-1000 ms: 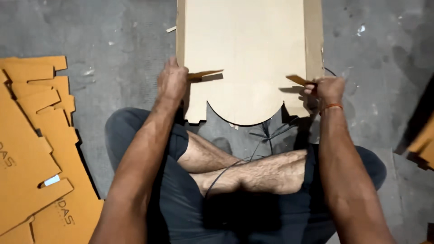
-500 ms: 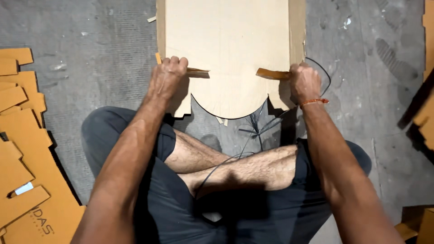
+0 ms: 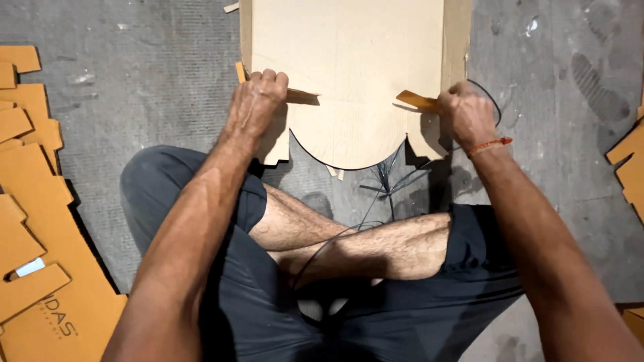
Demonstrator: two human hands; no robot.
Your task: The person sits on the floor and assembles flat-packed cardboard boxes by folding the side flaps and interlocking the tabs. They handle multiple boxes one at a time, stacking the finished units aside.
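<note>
The left hand (image 3: 258, 100) and right hand (image 3: 466, 114) each have their grip clamped on a side flap of the cardboard sheet (image 3: 349, 74), which lies on the floor (image 3: 134, 87) before the crossed legs. The step looks like folding both flaps inward; that calls for even pressure along both creases.

Two bare hands are at work: the left hand (image 3: 258, 100) and the right hand (image 3: 466, 114). Under their fingers lies one large pale tan cardboard sheet with a rounded lower edge (image 3: 349, 74). Two small orange-brown cardboard tabs stick up from it, one beside each hand's fingers (image 3: 302, 95) (image 3: 417, 100). One thin black cable (image 3: 335, 241) runs below.
</note>
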